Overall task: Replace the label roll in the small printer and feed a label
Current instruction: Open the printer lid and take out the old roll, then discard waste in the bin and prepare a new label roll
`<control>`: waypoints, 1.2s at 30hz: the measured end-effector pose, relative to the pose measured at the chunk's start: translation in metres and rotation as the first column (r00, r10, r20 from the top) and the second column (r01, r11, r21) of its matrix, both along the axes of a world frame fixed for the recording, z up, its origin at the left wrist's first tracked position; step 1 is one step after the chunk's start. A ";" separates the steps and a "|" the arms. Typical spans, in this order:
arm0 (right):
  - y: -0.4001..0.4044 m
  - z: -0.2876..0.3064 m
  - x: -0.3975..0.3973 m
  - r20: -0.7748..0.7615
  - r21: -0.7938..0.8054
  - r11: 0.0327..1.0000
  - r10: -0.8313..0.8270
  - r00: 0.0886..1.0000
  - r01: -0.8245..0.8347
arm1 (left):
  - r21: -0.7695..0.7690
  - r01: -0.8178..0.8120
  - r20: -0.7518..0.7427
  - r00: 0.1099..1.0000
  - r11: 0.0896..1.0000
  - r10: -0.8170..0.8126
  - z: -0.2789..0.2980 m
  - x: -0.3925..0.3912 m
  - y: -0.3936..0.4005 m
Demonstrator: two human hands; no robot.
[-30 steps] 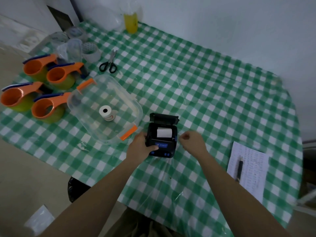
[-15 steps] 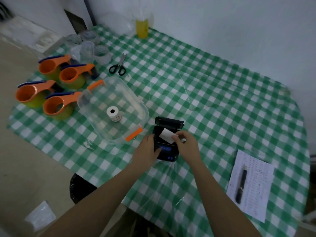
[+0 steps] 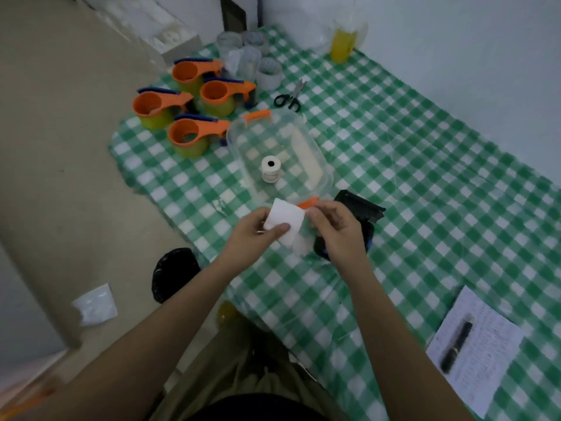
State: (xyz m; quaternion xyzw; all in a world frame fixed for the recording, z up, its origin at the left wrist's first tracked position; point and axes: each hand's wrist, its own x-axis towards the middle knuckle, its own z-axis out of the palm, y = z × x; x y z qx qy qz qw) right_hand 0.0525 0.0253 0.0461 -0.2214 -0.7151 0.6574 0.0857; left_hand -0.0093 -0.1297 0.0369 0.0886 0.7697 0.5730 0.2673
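The small black printer (image 3: 362,212) sits on the green checked table with its lid open, mostly hidden behind my right hand. Both hands hold a white label roll (image 3: 285,221) above the table's near edge, left of the printer. My left hand (image 3: 255,235) pinches its lower left side with the thumb on top. My right hand (image 3: 337,229) grips its right end. A second white label roll (image 3: 271,169) stands upright inside a clear plastic box (image 3: 318,165) with orange clips.
Several orange and green tape dispensers (image 3: 194,113) crowd the table's far left, with clear cups (image 3: 243,59) and scissors (image 3: 290,97) behind. A yellow bottle (image 3: 342,45) stands by the wall. A printed sheet with a pen (image 3: 457,347) lies at the near right. A black bag (image 3: 173,273) sits on the floor.
The label roll came out of the printer and is now held in both hands to the printer's left. My left hand left the printer body. The view swung left.
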 end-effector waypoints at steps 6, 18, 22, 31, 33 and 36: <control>-0.110 -0.026 -0.044 0.156 0.062 0.944 0.313 0.937 -0.325 | -0.234 -0.288 -0.096 0.957 0.928 0.273 -0.035 -0.003 -0.150; -0.290 -0.152 -0.125 0.547 0.071 0.669 0.594 0.590 -0.739 | -0.600 -0.336 0.076 0.880 0.726 0.469 -0.194 -0.047 -0.318; -0.302 -0.186 -0.139 0.658 0.115 0.591 0.557 0.507 -0.798 | -0.643 -0.235 0.144 0.898 0.729 0.416 -0.235 -0.071 -0.329; -0.308 -0.203 -0.159 0.666 0.204 0.533 0.539 0.515 -0.821 | -0.618 -0.156 0.189 0.922 0.771 0.338 -0.261 -0.094 -0.325; -0.304 -0.183 -0.158 0.601 0.282 0.525 0.556 0.574 -0.803 | -0.579 -0.241 0.114 0.922 0.779 0.370 -0.242 -0.098 -0.317; -0.283 -0.143 -0.153 0.432 0.464 0.560 0.533 0.728 -0.686 | -0.505 -0.350 -0.048 0.924 0.789 0.379 -0.195 -0.114 -0.299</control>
